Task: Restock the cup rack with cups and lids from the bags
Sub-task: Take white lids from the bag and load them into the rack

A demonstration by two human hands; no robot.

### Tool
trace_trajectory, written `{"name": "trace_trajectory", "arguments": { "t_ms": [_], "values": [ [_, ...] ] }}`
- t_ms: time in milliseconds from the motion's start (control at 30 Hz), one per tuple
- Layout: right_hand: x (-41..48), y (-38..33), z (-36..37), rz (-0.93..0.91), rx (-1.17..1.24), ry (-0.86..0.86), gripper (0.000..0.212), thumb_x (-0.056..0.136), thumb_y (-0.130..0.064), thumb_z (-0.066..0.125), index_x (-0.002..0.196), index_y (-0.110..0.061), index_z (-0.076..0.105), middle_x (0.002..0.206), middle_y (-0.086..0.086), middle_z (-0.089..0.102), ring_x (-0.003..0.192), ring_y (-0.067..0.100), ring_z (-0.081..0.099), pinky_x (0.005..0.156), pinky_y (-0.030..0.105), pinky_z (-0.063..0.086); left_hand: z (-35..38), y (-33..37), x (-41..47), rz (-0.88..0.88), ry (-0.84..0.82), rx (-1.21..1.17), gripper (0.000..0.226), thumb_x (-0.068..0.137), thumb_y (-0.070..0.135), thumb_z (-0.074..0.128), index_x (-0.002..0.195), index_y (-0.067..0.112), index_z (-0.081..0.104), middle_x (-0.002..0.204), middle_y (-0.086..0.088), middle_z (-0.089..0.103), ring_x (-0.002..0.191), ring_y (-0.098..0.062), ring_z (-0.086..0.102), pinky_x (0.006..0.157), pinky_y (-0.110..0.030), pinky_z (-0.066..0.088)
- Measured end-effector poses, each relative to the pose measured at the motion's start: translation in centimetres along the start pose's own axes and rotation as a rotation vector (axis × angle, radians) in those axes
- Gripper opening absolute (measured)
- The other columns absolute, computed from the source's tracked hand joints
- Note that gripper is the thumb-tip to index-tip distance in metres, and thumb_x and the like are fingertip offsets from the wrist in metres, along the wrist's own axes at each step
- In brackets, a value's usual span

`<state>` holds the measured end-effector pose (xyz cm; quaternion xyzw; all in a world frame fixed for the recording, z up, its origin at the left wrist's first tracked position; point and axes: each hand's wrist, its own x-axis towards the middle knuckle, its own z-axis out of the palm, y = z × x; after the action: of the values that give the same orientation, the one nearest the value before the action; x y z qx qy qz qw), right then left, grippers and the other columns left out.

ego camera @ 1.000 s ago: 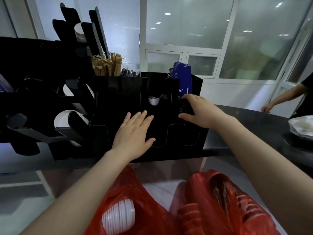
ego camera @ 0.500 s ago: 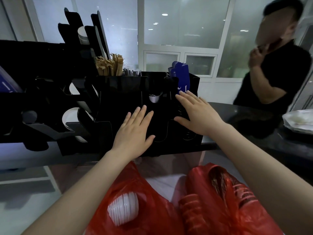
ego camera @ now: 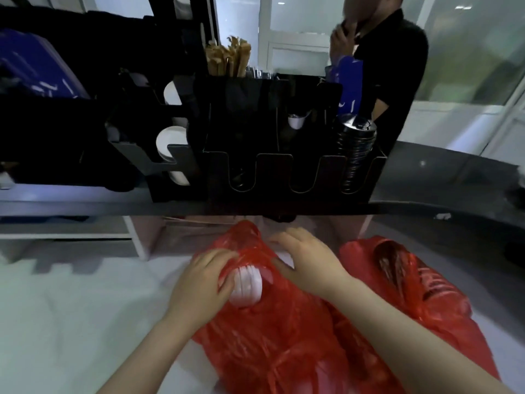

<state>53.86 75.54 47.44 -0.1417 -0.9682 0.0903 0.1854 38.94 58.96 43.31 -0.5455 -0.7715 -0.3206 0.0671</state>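
A red plastic bag (ego camera: 272, 331) lies in front of me, with a stack of white lids or cups (ego camera: 245, 285) showing at its mouth. My left hand (ego camera: 203, 282) pinches the bag's plastic beside that white stack. With loosely spread fingers, my right hand (ego camera: 308, 258) rests on the right side of the bag's mouth. To the right is a second red bag (ego camera: 409, 282) with dark stacked items inside. The black cup rack (ego camera: 284, 172) stands on the counter above. Its right slot holds a stack of black lids (ego camera: 355, 149).
White cups (ego camera: 167, 143) sit in holders on the rack's left side, and wooden stirrers (ego camera: 230, 58) stick up from its top. A person in a black shirt (ego camera: 395, 66) stands behind the dark counter (ego camera: 443, 177). Blue packaging (ego camera: 34, 66) fills the upper left.
Both my hands have left the front of the rack and come down onto the left red bag. The view has tilted down towards the bags.
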Motion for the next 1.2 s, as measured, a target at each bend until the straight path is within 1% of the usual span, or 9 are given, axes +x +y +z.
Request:
{"name": "trace_trajectory", "arguments": {
  "t_ms": [167,500,567,633,700,800,900,1067,1200],
  "values": [
    [-0.6,-0.6,4.5,0.150,-0.008,-0.165,0.036,0.087,-0.032,0.057,0.122,-0.023,0.059,0.116,0.002,0.060,0.112,0.023,0.052,0.091,0.036,0.044,2.5,-2.9,-2.2,-0.179,-0.230,0.027,0.041,0.083,0.023,0.063,0.124,0.024,0.059,0.123,0.006,0.059,0.113,-0.017,0.056,0.094,-0.027,0.042],
    [-0.8,0.4,8.6,0.264,-0.156,-0.379,0.032,0.089,-0.035,0.051,0.115,-0.019,0.059,0.113,0.005,0.059,0.107,0.027,0.049,0.084,0.036,0.044,4.9,-5.5,-2.8,-0.522,-0.299,-0.062,0.055,0.079,0.023,0.067,0.131,0.017,0.050,0.126,-0.003,0.060,0.115,-0.021,0.057,0.094,-0.029,0.044],
    [-0.7,0.1,9.1,0.294,-0.095,-0.360,0.030,0.087,-0.037,0.051,0.110,-0.019,0.059,0.107,0.005,0.063,0.104,0.027,0.053,0.080,0.035,0.044,5.1,-5.5,-2.5,-0.552,-0.341,-0.143,0.041,0.077,0.019,0.068,0.117,0.017,0.060,0.114,-0.003,0.067,0.106,-0.020,0.062,0.091,-0.031,0.047],
    [-0.6,-0.2,9.5,0.317,-0.020,-0.317,0.029,0.084,-0.041,0.054,0.102,-0.019,0.057,0.103,0.004,0.065,0.100,0.027,0.057,0.077,0.034,0.043,5.5,-5.3,-2.4,-0.515,-0.371,-0.215,0.014,0.074,0.015,0.067,0.084,0.024,0.062,0.089,0.003,0.069,0.090,-0.015,0.065,0.082,-0.033,0.050],
    [-0.6,-0.3,10.2,0.359,0.036,-0.324,0.051,0.080,-0.054,0.058,0.116,-0.018,0.054,0.112,0.004,0.063,0.108,0.026,0.056,0.082,0.033,0.045,6.1,-4.8,-2.4,-0.494,-0.397,-0.299,0.013,0.074,0.009,0.064,0.072,0.020,0.058,0.076,0.003,0.066,0.080,-0.009,0.064,0.079,-0.034,0.051],
    [-0.9,-0.4,11.0,0.446,0.033,-0.379,0.102,0.067,-0.075,0.060,0.144,-0.015,0.030,0.137,0.006,0.048,0.128,0.027,0.041,0.101,0.036,0.040,6.8,-4.4,-2.4,-0.501,-0.483,-0.452,0.021,0.079,-0.001,0.057,0.097,0.008,0.063,0.096,-0.003,0.069,0.097,-0.004,0.062,0.086,-0.025,0.051],
    [-1.1,-0.3,11.7,0.485,0.001,-0.384,0.118,0.060,-0.079,0.062,0.147,-0.012,0.020,0.146,0.007,0.035,0.134,0.028,0.033,0.107,0.040,0.036,6.9,-4.1,-2.3,-0.505,-0.556,-0.498,0.050,0.084,-0.002,0.055,0.132,0.014,0.052,0.116,0.002,0.061,0.108,0.002,0.054,0.083,-0.003,0.042],
    [-1.0,-0.2,12.2,0.506,0.014,-0.310,0.102,0.067,-0.066,0.065,0.143,-0.010,0.025,0.139,0.007,0.038,0.129,0.027,0.037,0.103,0.037,0.038,7.0,-3.9,-2.1,-0.380,-0.566,-0.309,0.060,0.085,0.012,0.057,0.139,0.035,0.044,0.133,0.008,0.056,0.118,0.000,0.052,0.096,-0.013,0.041],
    [-0.8,0.8,11.1,0.553,0.128,-0.245,0.087,0.070,-0.046,0.066,0.139,-0.008,0.029,0.136,0.010,0.036,0.128,0.028,0.036,0.105,0.033,0.036,6.4,-3.6,-2.0,-0.310,-0.474,-0.068,0.065,0.086,0.028,0.056,0.145,0.039,0.031,0.149,0.012,0.036,0.131,-0.008,0.041,0.105,-0.024,0.036]
  ]
}}
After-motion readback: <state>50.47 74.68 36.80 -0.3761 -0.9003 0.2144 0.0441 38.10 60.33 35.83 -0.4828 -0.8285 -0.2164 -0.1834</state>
